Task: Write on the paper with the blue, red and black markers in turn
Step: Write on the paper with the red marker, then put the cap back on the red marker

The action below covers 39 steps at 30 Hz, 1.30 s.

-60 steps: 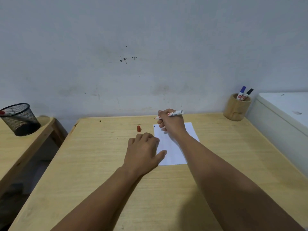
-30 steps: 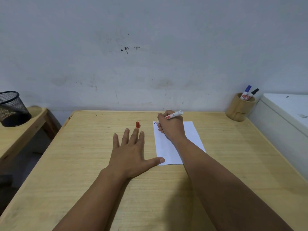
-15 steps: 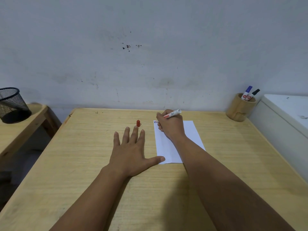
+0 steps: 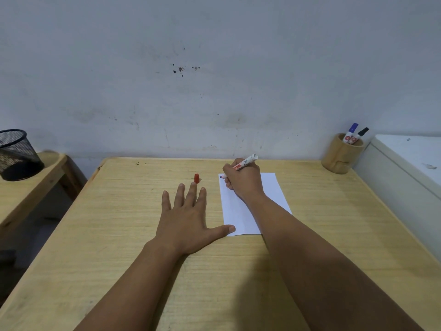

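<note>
Paper (image 4: 248, 211) takes red writing: right hand (image 4: 243, 180) grips the red marker (image 4: 245, 161), left hand (image 4: 186, 218) flat, released; black marker (image 4: 361, 133) comes next.

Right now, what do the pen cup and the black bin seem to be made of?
The pen cup looks like wood or bamboo: pale tan, matte, with a thick rim. The black bin looks like metal wire mesh: you can see through its fine grid, though coated plastic is possible.

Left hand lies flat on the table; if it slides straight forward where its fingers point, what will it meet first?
Most likely the red marker cap: it stands just beyond the middle fingertips of the left hand, a narrow gap apart as far as this view shows.
</note>
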Tool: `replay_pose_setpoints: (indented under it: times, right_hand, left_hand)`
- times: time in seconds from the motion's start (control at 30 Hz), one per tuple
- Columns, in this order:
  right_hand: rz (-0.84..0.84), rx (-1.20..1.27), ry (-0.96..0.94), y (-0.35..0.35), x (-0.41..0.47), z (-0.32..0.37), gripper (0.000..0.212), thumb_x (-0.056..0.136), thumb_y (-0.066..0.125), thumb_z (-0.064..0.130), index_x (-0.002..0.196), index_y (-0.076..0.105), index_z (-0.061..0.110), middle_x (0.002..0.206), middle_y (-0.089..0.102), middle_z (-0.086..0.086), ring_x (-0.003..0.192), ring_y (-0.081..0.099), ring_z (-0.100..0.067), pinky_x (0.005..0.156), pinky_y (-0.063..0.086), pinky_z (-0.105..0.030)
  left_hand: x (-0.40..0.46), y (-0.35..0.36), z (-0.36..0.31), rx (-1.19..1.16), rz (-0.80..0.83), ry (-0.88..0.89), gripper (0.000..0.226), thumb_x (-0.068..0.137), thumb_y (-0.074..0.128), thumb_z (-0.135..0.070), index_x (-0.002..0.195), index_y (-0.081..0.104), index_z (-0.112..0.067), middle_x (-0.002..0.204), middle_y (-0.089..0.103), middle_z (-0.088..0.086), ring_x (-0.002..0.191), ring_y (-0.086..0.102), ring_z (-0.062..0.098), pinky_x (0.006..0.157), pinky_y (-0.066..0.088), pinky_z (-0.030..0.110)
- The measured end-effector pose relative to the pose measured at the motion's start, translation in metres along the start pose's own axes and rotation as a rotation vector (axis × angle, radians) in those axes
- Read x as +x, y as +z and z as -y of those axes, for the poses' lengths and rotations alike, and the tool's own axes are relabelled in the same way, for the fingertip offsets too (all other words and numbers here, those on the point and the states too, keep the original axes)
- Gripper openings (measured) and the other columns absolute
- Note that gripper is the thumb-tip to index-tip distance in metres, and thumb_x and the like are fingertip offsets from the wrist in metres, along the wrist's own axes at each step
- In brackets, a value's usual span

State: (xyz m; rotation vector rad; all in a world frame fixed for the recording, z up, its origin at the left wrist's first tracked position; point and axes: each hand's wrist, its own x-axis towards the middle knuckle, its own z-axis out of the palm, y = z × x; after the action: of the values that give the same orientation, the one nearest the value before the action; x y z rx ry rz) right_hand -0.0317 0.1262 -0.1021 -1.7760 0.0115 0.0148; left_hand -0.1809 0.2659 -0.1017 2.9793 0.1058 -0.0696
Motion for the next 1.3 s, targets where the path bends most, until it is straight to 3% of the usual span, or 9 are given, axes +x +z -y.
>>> replay_pose_setpoints:
  times: [0.17, 0.23, 0.3, 0.37, 0.5, 0.67, 0.83, 0.97, 1.3]
  right_hand:
    - [0.019, 0.151, 0.002, -0.002, 0.004, 0.001, 0.032, 0.093, 0.080, 0.029, 0.075, 0.063, 0.008, 0.067, 0.070, -0.015, 0.057, 0.066, -0.021, 0.058, 0.057, -0.031]
    - [0.066, 0.211, 0.034, -0.003, 0.005, 0.006, 0.033, 0.092, 0.083, 0.030, 0.076, 0.062, 0.010, 0.067, 0.066, -0.015, 0.055, 0.059, -0.022, 0.054, 0.054, -0.029]
    - [0.140, 0.278, 0.073, -0.006, 0.005, 0.011, 0.035, 0.090, 0.086, 0.028, 0.075, 0.059, 0.010, 0.069, 0.061, -0.015, 0.056, 0.054, -0.022, 0.050, 0.049, -0.027]
    - [0.197, 0.276, 0.081, -0.011, 0.001, 0.018, 0.037, 0.088, 0.088, 0.033, 0.074, 0.059, 0.013, 0.068, 0.061, -0.011, 0.056, 0.051, -0.021, 0.047, 0.043, -0.026]
    - [0.123, 0.172, -0.056, -0.026, -0.010, 0.035, 0.044, 0.085, 0.088, 0.044, 0.073, 0.063, 0.010, 0.063, 0.063, 0.001, 0.062, 0.058, -0.019, 0.055, 0.044, -0.030]
    - [0.234, 0.080, -0.102, -0.057, -0.025, 0.048, 0.015, 0.099, 0.072, 0.009, 0.113, 0.076, 0.011, 0.086, 0.080, -0.003, 0.074, 0.072, -0.019, 0.057, 0.054, -0.024]
    - [0.283, 0.262, 0.039, -0.079, -0.052, 0.073, 0.037, 0.106, 0.047, 0.004, 0.125, 0.076, 0.018, 0.112, 0.082, -0.012, 0.101, 0.080, -0.032, 0.089, 0.064, -0.053]
    - [0.306, 0.279, -0.015, -0.092, -0.075, 0.088, 0.032, 0.105, 0.053, 0.003, 0.127, 0.073, 0.014, 0.113, 0.077, -0.017, 0.080, 0.074, -0.031, 0.077, 0.068, -0.048]
    - [0.278, -0.070, -0.173, -0.107, -0.107, 0.108, 0.030, 0.094, 0.079, 0.009, 0.123, 0.073, 0.006, 0.093, 0.080, -0.004, 0.069, 0.075, -0.017, 0.064, 0.059, -0.028]
  left_hand:
    - [-0.006, -0.005, -0.002, -0.106, -0.042, -0.018, 0.128, 0.066, 0.021, -0.105, 0.165, 0.008, -0.025, 0.175, 0.000, 0.001, 0.161, -0.006, 0.024, 0.126, -0.003, 0.059]
    - [0.000, -0.013, -0.004, -0.281, -0.233, -0.088, 0.109, 0.077, 0.032, -0.097, 0.161, 0.023, -0.028, 0.169, 0.023, 0.000, 0.156, 0.025, 0.023, 0.124, 0.021, 0.054]
    - [0.016, -0.019, -0.002, -0.422, -0.448, -0.155, 0.078, 0.089, 0.047, -0.076, 0.153, 0.037, -0.033, 0.155, 0.041, -0.003, 0.135, 0.050, 0.023, 0.104, 0.045, 0.049]
    - [0.035, -0.024, 0.004, -0.416, -0.450, -0.164, 0.060, 0.094, 0.057, -0.053, 0.149, 0.046, -0.033, 0.146, 0.050, -0.003, 0.125, 0.057, 0.023, 0.092, 0.051, 0.044]
    - [0.058, -0.018, 0.014, -0.298, -0.395, -0.102, 0.034, 0.100, 0.056, -0.040, 0.129, 0.069, -0.029, 0.122, 0.068, -0.003, 0.112, 0.061, 0.027, 0.085, 0.053, 0.041]
    - [0.062, -0.026, 0.016, -0.356, -0.354, -0.149, 0.024, 0.099, 0.060, -0.032, 0.117, 0.076, -0.027, 0.114, 0.075, -0.005, 0.110, 0.066, 0.025, 0.085, 0.054, 0.037]
    - [0.061, -0.058, 0.015, -0.783, -0.264, -0.242, 0.019, 0.094, 0.067, -0.014, 0.105, 0.078, -0.024, 0.098, 0.080, -0.005, 0.102, 0.072, 0.019, 0.084, 0.054, 0.031]
    - [0.044, -0.099, -0.007, -1.123, -0.256, -0.197, 0.016, 0.098, 0.064, -0.010, 0.109, 0.076, -0.012, 0.092, 0.077, 0.001, 0.078, 0.066, 0.015, 0.064, 0.048, 0.027]
    - [0.005, -0.160, -0.051, -1.242, -0.252, -0.115, 0.016, 0.099, 0.066, -0.016, 0.110, 0.077, -0.010, 0.097, 0.077, 0.004, 0.084, 0.067, 0.018, 0.070, 0.049, 0.028]
